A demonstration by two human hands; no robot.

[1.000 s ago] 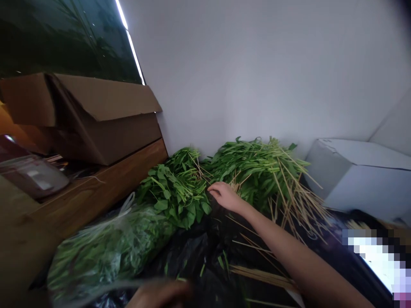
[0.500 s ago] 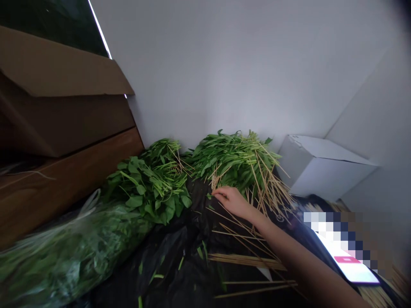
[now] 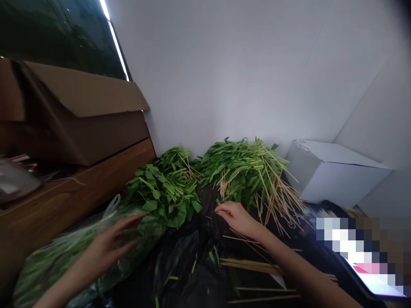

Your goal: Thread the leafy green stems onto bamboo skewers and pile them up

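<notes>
Where a white wall [image 3: 224,85] and white cardboard box [image 3: 334,171] hem it in, a black plastic sheet [image 3: 189,252] lies open between the hands. Against the wall, a loose heap of green leafy stalks [image 3: 240,169] points its pale stems toward the person. The right hand [image 3: 236,217] is palm down beside them, fingers loosely bent, empty; the blurred left hand [image 3: 105,248] lies flat, fingers straight, on a clear plastic bag of greens [image 3: 54,261].

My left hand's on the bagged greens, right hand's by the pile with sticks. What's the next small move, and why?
Probably close the left hand on the clear bag of greens to get a grip: it lies flat and open on the plastic, holding nothing. The right hand, also open, hovers by the leafy pile with sticks, fingertips over the black sheet.
</notes>
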